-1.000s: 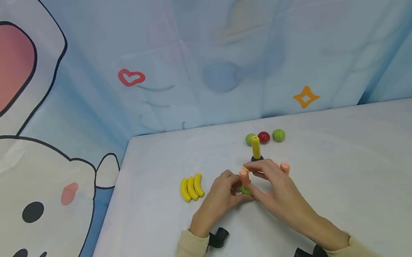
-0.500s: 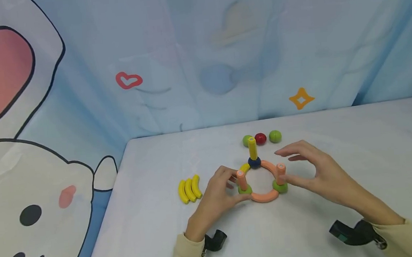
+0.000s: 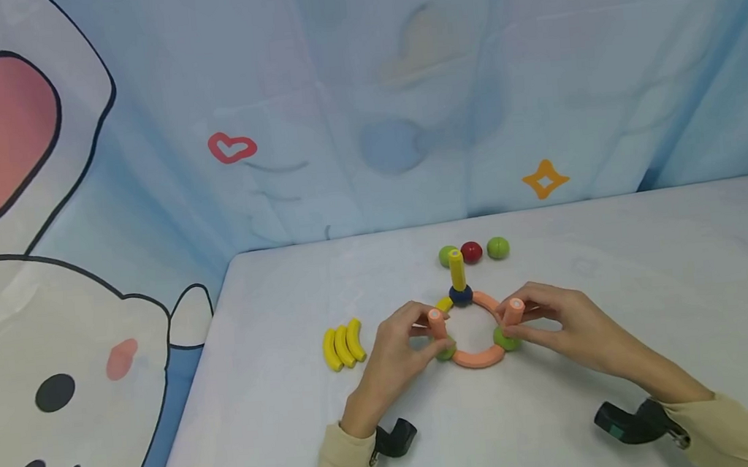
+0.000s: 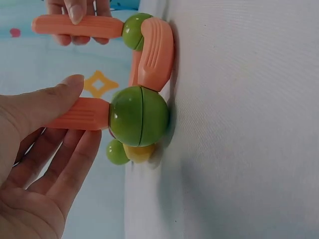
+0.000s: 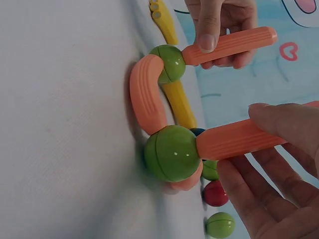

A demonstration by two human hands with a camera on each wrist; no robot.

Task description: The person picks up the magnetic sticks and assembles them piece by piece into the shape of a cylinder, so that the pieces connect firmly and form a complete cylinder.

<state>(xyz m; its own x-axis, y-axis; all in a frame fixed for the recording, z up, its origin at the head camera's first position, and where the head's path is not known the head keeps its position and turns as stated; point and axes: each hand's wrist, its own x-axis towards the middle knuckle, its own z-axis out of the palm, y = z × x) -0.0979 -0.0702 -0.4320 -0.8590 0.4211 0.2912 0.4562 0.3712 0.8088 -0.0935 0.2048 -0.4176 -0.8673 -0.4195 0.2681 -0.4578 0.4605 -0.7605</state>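
Observation:
A ring of toy building pieces lies on the table, with curved orange rods (image 3: 479, 358) and a curved yellow rod (image 3: 444, 304) joined by balls. On its left green ball (image 4: 139, 115) stands a straight orange rod (image 4: 82, 114), pinched between thumb and fingers of my left hand (image 3: 399, 345). My right hand (image 3: 568, 321) pinches a second straight orange rod (image 5: 239, 139), set in the right green ball (image 5: 172, 153) and leaning slightly outward. At the back of the ring, a yellow rod (image 3: 457, 271) rises from a dark blue ball (image 3: 461, 295), untouched by either hand.
Three curved yellow rods (image 3: 344, 344) lie side by side left of the ring. Behind it, a red ball (image 3: 471, 252) sits between two loose green balls (image 3: 497, 248). A printed blue curtain (image 3: 350, 103) hangs along the table's back edge.
My right hand has left the left-hand rod, swung right with spread fingers, and now pinches the right-hand orange rod. My left hand stays at the left rod, its thumb now up against it.

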